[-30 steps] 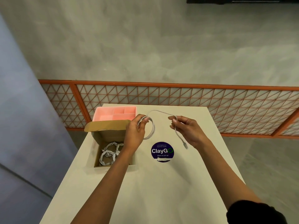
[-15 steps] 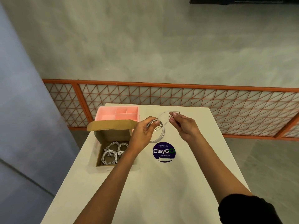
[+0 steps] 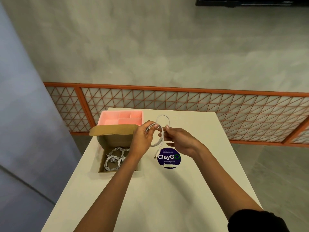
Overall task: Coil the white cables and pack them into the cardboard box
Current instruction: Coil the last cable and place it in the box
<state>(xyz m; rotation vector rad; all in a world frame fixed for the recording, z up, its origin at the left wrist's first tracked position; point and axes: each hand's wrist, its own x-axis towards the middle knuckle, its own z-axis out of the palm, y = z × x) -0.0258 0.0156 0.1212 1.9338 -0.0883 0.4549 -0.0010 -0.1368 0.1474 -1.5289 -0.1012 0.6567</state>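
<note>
Left hand (image 3: 143,136) raised off the surface (image 3: 150,198), fingers and thumb curled round the gathered loops of a white cable (image 3: 158,143); grip is on the upper-left part of the coil. Below and to the left of this hand: cardboard box (image 3: 102,159), open, its flap (image 3: 113,129) standing up on the far side, level with the knuckles. Box holds several coiled white cables (image 3: 114,158), bundled and lying on the box floor; the left forearm crosses over the box's near right corner. Beyond the flap, farther from the hand: pink divided tray (image 3: 120,117), touching or just behind the box, contact not resolvable. Between the two hands: the held cable hangs as a loose coil, one loop (image 3: 163,116) arching up above both sets of fingertips, and a free end with its connector (image 3: 155,156) dangling below the left hand, just above the surface. Right hand (image 3: 179,139) close beside the left, also raised, thumb and forefinger pinching a strand on the coil's right side; remaining fingers loosely bent. Directly beneath the right hand, flat on the surface: round dark-blue "ClayGo" sticker (image 3: 168,158). Orange lattice railing (image 3: 184,101) runs past the far edge of the surface.
</note>
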